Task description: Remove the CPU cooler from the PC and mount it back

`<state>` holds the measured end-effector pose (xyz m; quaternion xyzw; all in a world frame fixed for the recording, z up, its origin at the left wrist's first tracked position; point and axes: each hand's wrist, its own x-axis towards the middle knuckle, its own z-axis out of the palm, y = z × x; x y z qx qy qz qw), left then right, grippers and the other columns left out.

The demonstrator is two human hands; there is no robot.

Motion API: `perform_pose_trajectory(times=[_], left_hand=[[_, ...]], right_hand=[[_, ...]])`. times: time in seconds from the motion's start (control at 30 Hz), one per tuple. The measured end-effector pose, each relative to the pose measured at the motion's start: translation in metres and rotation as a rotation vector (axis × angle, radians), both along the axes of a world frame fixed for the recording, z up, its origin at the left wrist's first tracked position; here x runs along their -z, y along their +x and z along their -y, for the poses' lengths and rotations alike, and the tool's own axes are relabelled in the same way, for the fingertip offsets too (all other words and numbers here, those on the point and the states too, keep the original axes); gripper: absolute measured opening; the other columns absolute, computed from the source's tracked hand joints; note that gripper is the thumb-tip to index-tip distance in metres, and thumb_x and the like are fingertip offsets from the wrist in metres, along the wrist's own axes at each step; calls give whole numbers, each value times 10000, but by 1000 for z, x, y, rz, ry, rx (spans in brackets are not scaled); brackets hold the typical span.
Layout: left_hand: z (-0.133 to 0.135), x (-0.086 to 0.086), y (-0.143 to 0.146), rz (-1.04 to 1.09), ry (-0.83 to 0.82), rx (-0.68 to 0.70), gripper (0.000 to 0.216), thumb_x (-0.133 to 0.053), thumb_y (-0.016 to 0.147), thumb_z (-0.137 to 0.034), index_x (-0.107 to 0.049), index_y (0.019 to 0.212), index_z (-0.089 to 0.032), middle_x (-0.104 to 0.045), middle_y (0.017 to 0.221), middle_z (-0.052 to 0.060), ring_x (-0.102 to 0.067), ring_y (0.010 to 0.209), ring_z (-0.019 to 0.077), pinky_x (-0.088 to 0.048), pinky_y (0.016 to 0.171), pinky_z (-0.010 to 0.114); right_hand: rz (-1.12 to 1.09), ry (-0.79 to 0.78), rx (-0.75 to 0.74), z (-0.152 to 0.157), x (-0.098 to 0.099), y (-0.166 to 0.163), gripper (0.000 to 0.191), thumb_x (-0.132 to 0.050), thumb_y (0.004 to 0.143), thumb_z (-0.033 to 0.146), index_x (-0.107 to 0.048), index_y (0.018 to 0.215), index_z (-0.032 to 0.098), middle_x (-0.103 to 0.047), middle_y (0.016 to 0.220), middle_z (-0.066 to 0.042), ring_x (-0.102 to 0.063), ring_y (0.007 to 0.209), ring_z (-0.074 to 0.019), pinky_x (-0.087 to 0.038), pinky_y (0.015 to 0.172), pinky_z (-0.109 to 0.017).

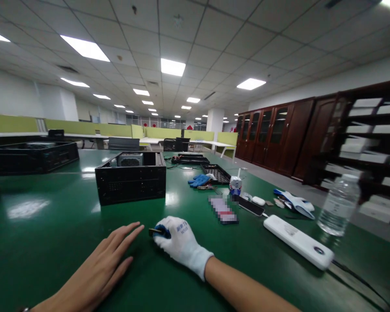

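Note:
My left hand (105, 258) is bare, with its fingers stretched out just above or on the green table (143, 286); it holds nothing. My right hand (178, 242) wears a white work glove with blue on the palm side and blue print on the back. Its fingers are closed around a small flat brownish piece (155, 232), whose end sticks out to the left toward my left fingertips. The rest of the piece is hidden in the glove, so I cannot tell its kind. A black computer case (131, 184) stands beyond both hands.
Another black case (35, 158) stands far left. A blue glove (199, 180) and a black tray (216, 173) lie toward the back. On the right are a phone (251, 205), a white power bank (297, 240) with a cable, a water bottle (339, 208) and a drink carton (235, 185).

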<state>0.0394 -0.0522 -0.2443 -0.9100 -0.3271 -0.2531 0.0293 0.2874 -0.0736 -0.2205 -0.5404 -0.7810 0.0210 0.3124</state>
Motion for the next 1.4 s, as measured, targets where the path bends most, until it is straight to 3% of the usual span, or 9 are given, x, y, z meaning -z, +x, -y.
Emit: perform_pose_trajectory(times=[0.2, 0.37, 0.63, 0.73, 0.87, 1.1, 1.17, 1.3, 1.4], left_hand=[[-8, 2, -1, -46, -114, -16, 517, -361, 1051, -423, -228, 1551, -437, -406, 1577, 8, -466, 1385, 276, -455, 1103, 500], [1, -7, 1, -30, -169, -22, 631, -394, 1043, -415, -63, 1580, -403, -402, 1580, 48, -471, 1380, 273, -433, 1114, 509], [-8, 6, 0, -49, -138, -10, 483, -409, 1029, -414, -361, 1510, -426, -444, 1550, 31, -466, 1377, 314, -436, 1105, 555], [-7, 4, 1, -18, -179, -35, 574, -433, 1014, -394, -243, 1555, -413, -427, 1561, 36, -489, 1361, 302, -437, 1109, 554], [2, -10, 3, -59, -207, -20, 626, -428, 1013, -357, -145, 1564, -449, -413, 1569, 19, -467, 1381, 277, -423, 1124, 528], [7, -19, 5, -136, -210, -7, 585, -399, 1021, -310, -200, 1530, -517, -404, 1570, -9, -418, 1411, 291, -388, 1129, 583], [6, -17, 5, -121, -213, -11, 571, -410, 1014, -304, -245, 1525, -496, -400, 1573, -3, -422, 1409, 294, -386, 1131, 590], [3, -10, 4, -65, -206, -20, 419, -456, 1000, -341, -477, 1417, -380, -427, 1553, 29, -461, 1380, 298, -411, 1127, 553], [1, -7, 4, -41, -204, -25, 464, -464, 997, -337, -422, 1459, -366, -424, 1552, 41, -462, 1376, 292, -406, 1133, 539]], right_hand=[[74, -63, -28, -14, 5, -9, 149, -673, 834, 318, -736, 919, 212, -737, 875, -26, -684, 812, -181, -499, 766, -261], [58, -35, -42, -8, 3, -9, 162, -666, 848, 326, -730, 932, 204, -728, 925, -39, -672, 870, -189, -494, 818, -272], [-22, 25, -50, 1, 0, -7, 141, -626, 887, 298, -712, 958, 211, -743, 913, -16, -685, 849, -168, -495, 786, -246], [-76, 67, -46, 2, 0, -6, 193, -646, 869, 304, -714, 1009, 190, -748, 965, -43, -692, 885, -180, -500, 834, -259], [-24, 0, -62, 0, 1, -7, 174, -645, 858, 291, -727, 984, 202, -750, 942, -38, -694, 888, -191, -502, 845, -269], [-17, -40, -76, -3, 3, -8, 187, -677, 829, 288, -744, 987, 215, -748, 939, -34, -694, 885, -193, -512, 837, -269], [-26, -25, -57, -1, 3, -7, 176, -681, 829, 292, -738, 972, 207, -739, 937, -37, -684, 895, -196, -505, 851, -281], [-111, 75, -14, 2, 1, -6, 145, -683, 818, 276, -717, 917, 176, -715, 899, -50, -660, 855, -195, -501, 794, -288], [-149, 122, -24, 3, 0, -6, 133, -684, 814, 267, -717, 902, 173, -711, 867, -46, -655, 822, -190, -497, 761, -283]])
